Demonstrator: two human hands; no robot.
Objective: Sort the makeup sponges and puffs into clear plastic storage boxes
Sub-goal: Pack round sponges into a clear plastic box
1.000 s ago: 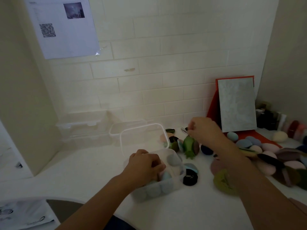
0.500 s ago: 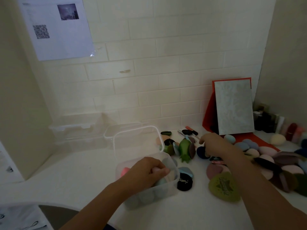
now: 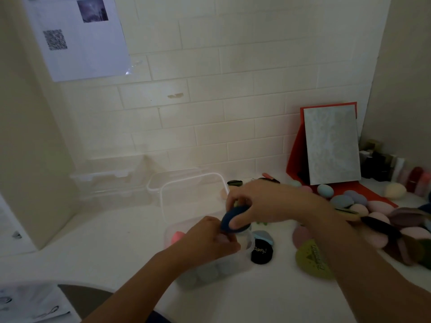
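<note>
R hand (image 3: 268, 203): thumb + fingers pinch blue puff (image 3: 229, 223), above box (image 3: 221, 272)
L hand (image 3: 208, 240): fingers curled at box rim, just below puff; grip can't tell

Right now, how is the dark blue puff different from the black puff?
The dark blue puff looks plain; the black puff has gold lettering. The dark blue puff is held in the right hand over the clear box; the black puff lies on the counter. Both are dark and roundish.
</note>
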